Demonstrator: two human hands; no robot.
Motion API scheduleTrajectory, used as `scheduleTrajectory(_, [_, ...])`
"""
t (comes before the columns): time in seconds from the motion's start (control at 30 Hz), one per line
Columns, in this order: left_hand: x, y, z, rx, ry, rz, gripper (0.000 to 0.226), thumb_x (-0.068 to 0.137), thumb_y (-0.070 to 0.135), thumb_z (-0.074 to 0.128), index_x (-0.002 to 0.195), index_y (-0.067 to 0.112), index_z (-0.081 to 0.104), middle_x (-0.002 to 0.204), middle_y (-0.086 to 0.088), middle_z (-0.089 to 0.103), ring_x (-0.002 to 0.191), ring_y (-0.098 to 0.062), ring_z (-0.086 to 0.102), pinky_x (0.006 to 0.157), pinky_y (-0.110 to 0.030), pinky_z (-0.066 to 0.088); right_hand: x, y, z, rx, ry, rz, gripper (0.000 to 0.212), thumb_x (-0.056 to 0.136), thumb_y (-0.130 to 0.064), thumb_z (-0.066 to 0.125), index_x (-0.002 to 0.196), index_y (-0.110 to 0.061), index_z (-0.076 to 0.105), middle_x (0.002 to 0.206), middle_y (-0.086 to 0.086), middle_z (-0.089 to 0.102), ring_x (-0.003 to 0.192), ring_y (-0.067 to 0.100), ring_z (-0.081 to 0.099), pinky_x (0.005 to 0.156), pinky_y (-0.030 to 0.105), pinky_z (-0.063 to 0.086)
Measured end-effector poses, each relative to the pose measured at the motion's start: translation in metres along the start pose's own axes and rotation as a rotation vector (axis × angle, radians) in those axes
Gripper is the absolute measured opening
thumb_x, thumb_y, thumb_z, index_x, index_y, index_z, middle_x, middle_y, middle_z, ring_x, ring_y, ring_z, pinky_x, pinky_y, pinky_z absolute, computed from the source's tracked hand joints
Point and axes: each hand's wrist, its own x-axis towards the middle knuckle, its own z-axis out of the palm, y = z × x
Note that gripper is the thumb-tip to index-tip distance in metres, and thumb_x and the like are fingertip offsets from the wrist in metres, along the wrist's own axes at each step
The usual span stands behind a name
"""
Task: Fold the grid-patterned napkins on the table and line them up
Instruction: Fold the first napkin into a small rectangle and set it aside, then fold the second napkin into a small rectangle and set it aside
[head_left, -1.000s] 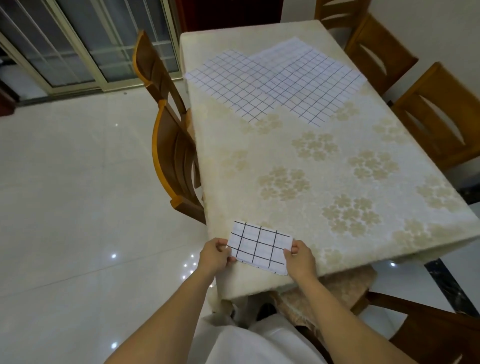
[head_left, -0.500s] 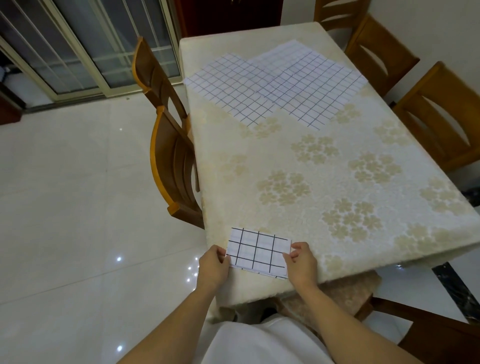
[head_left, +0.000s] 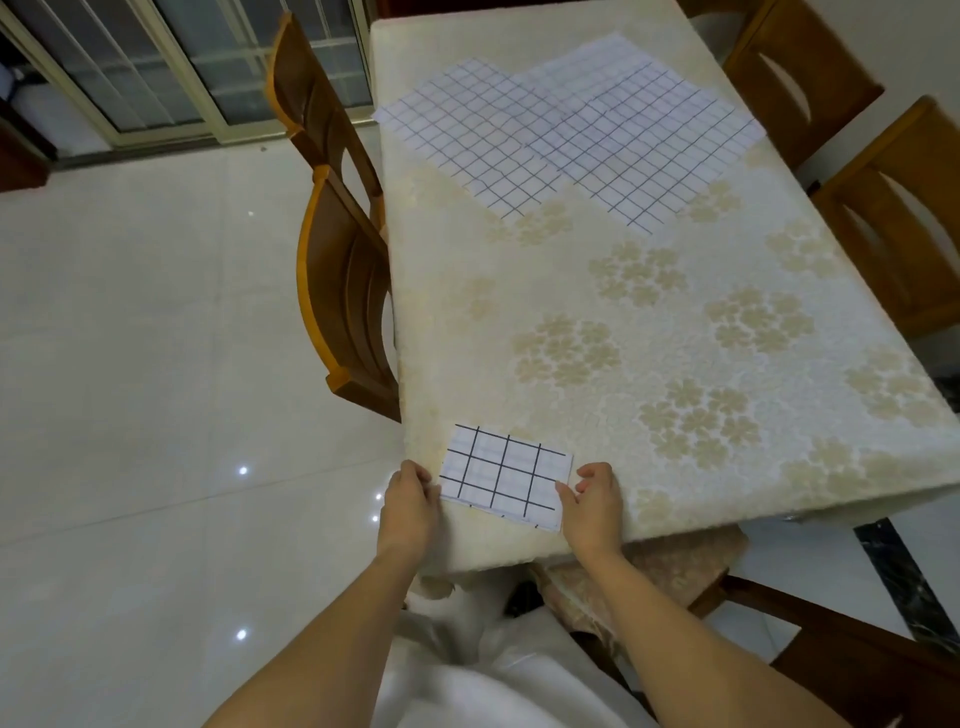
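Note:
A small folded grid-patterned napkin (head_left: 506, 475) lies flat on the near left corner of the table (head_left: 675, 364). My left hand (head_left: 410, 501) sits at its left edge with fingertips curled onto that edge. My right hand (head_left: 592, 501) is at its right edge: the thumb tip touches the napkin and the other fingers are lifted apart from it. At the far end lie unfolded grid napkins that overlap: one on the left (head_left: 467, 140), one on the right (head_left: 649, 150), and a third peeking out behind them (head_left: 587, 62).
The table wears a cream cloth with a flower pattern. Two wooden chairs (head_left: 343, 291) stand along its left side, two more (head_left: 904, 218) along its right, and one chair (head_left: 857, 654) at my near right. Glossy white floor tiles and a glass sliding door lie to the left.
The folded napkin has gone from held at the table's near edge to lying flat a little farther onto the corner. My right fingers have loosened from its right end.

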Motion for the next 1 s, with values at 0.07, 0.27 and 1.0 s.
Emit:
scheduleTrajectory(0.07, [0.001,-0.002,-0.009,0.052,-0.002,0.033,0.010,0.103,0.024,0.056,0.107,0.019,0.049,0.105,0.000,0.058,0.092,-0.017,0.059,0.082,-0.029,0.052,-0.005,0.001,-0.001,-0.012,0.001,0.006,0.028,0.093,-0.012,0.069,0.112,-0.006,0.050,0.107,0.013,0.055,0.091,0.028,0.060,0.076,0.033,0.051])
scheduleTrajectory(0.27, [0.008,-0.004,-0.055,0.076,0.094,0.222,0.010,0.100,0.037,0.058,0.098,0.028,0.055,0.090,0.010,0.061,0.075,-0.007,0.059,0.062,-0.018,0.049,-0.035,-0.042,0.008,-0.023,0.177,-0.252,0.021,0.097,-0.022,0.063,0.115,-0.010,0.066,0.107,0.002,0.062,0.092,0.017,0.061,0.080,0.033,0.054])
scheduleTrajectory(1.0, [0.097,-0.113,-0.460,-0.062,0.493,0.709,0.006,0.097,0.034,0.060,0.092,0.032,0.058,0.091,0.017,0.062,0.088,-0.009,0.059,0.076,-0.038,0.054,-0.140,-0.461,0.168,0.094,0.209,-0.950,0.015,0.099,-0.028,0.059,0.107,-0.018,0.066,0.099,-0.007,0.065,0.092,0.003,0.060,0.081,0.012,0.047])
